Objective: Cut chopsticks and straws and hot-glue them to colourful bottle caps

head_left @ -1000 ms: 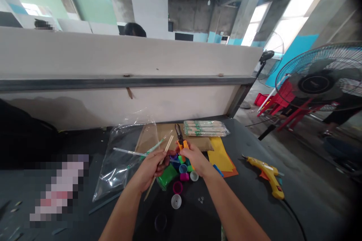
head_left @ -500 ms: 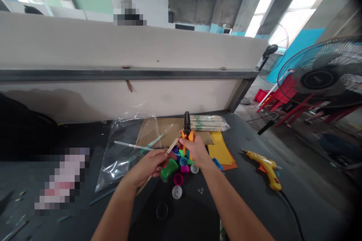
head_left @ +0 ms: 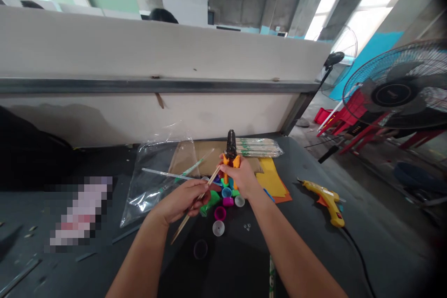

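We pinch 2 thin pale wooden sticks [head_left: 213,176] between the thumb and fingers of our left hand [head_left: 186,201]. The sticks slope from near left to far right; their far ends lie just beside our right hand [head_left: 241,178] — contact between them we cannot tell. We keep the right fingers curled around the pair of black-headed, orange-handled pliers [head_left: 231,151], with the head pointing to the far side.

Below both hands, we see the loose cluster of small coloured plastic cups [head_left: 220,213] and the crumpled green plastic packet [head_left: 209,203]. Far right of the pliers lies the clear-wrapped bundle of pale sticks [head_left: 260,148]. On the left, we find the flat transparent plastic bag [head_left: 146,195]; on the right — well apart from our hands — the yellow plastic glue gun [head_left: 326,195] rests on the dark grey tabletop [head_left: 303,251].
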A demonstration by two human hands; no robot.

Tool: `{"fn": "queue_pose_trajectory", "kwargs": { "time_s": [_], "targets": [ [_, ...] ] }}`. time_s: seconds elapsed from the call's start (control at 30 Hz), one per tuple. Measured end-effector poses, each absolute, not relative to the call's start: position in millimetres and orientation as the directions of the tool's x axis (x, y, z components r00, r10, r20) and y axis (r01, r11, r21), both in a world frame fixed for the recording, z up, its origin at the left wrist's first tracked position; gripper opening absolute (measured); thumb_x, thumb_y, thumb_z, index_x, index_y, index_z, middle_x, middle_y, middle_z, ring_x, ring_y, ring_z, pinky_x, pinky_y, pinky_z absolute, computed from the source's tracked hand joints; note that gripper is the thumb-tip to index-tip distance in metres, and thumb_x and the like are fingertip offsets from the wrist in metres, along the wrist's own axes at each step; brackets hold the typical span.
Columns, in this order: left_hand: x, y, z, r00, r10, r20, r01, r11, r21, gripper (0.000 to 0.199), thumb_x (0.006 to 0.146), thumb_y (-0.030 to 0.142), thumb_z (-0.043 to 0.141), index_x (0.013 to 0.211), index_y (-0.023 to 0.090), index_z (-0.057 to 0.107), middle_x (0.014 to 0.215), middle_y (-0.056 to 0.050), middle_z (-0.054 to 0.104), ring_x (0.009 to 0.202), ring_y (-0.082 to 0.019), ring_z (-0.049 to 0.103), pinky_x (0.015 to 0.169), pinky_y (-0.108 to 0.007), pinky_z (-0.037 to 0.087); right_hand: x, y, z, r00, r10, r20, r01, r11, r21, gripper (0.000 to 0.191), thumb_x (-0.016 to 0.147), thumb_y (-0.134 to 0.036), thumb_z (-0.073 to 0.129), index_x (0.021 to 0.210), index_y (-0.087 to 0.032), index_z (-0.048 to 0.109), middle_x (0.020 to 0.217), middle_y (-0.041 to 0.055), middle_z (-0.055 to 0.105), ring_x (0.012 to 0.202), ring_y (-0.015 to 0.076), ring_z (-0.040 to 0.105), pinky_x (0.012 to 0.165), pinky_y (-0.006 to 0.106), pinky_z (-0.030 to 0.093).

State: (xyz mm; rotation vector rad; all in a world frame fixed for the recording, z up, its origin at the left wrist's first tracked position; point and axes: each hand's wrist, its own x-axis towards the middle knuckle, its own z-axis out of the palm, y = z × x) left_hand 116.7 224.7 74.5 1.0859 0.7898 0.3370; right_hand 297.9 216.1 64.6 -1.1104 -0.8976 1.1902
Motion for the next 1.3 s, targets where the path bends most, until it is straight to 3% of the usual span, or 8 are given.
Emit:
{"fn": "queue_pose_trajectory", "kwargs": {
  "time_s": [0.1,0.27,0.37,0.53,0.9,1.3],
  "targets": [
    [119,223,75,0.702,0.610,-0.369,0.084,0.444,0.892,0.030,0.082,0.042,0.061,0.095,0.016,0.069,0.061,0.003,0.044,0.045,-0.005,0.028,0.035,-0.016,0.024,300,215,70,0.189,0.982,0.000,-0.224,0.043,-0.974,0.035,0.059,-0.025,0.071,0.090,-0.018,0.058,0.071,-0.0030,0.062,0.056,0.0115,0.057,0.056,0.027,0.048],
    [122,219,82,0.769,0.566,-0.297,0.026,0.437,0.899,0.032,0.083,0.037,0.061,0.106,0.016,0.066,0.071,-0.004,0.058,0.052,-0.010,0.048,0.043,-0.023,0.046,316,214,77,0.267,0.964,0.007,-0.201,0.063,-0.978,0.036,0.057,-0.026,0.072,0.089,-0.018,0.058,0.070,-0.0037,0.061,0.053,0.0109,0.056,0.051,0.025,0.046],
    [123,215,89,0.802,0.523,-0.289,0.037,0.439,0.897,0.031,0.081,0.030,0.063,0.109,0.019,0.066,0.075,-0.006,0.062,0.059,-0.015,0.057,0.049,-0.028,0.051,325,214,80,0.312,0.950,0.008,-0.217,0.080,-0.973,0.036,0.056,-0.025,0.072,0.089,-0.018,0.059,0.070,-0.0032,0.061,0.053,0.0108,0.057,0.051,0.025,0.047],
    [126,207,96,0.815,0.512,-0.270,0.040,0.416,0.909,0.027,0.076,0.025,0.068,0.101,0.017,0.069,0.075,-0.009,0.065,0.061,-0.019,0.062,0.050,-0.031,0.051,326,211,85,0.346,0.938,0.008,-0.243,0.098,-0.965,0.035,0.055,-0.022,0.073,0.086,-0.018,0.059,0.070,-0.0025,0.062,0.053,0.0104,0.057,0.052,0.026,0.048],
    [115,202,102,0.798,0.516,-0.310,0.133,0.351,0.927,0.027,0.076,0.026,0.069,0.102,0.017,0.067,0.077,-0.009,0.067,0.069,-0.021,0.067,0.056,-0.031,0.053,320,202,93,0.242,0.970,0.024,-0.261,0.089,-0.961,0.036,0.054,-0.024,0.076,0.086,-0.018,0.061,0.070,-0.0033,0.062,0.057,0.0104,0.058,0.055,0.025,0.050],
    [112,208,102,0.827,0.450,-0.338,0.237,0.265,0.935,0.023,0.079,0.030,0.065,0.098,0.016,0.065,0.083,-0.006,0.066,0.075,-0.019,0.067,0.064,-0.031,0.055,322,202,91,0.231,0.966,0.117,-0.136,0.151,-0.979,0.033,0.060,-0.024,0.074,0.088,-0.018,0.058,0.072,-0.0031,0.061,0.056,0.0092,0.056,0.054,0.024,0.049]
  ]
}}
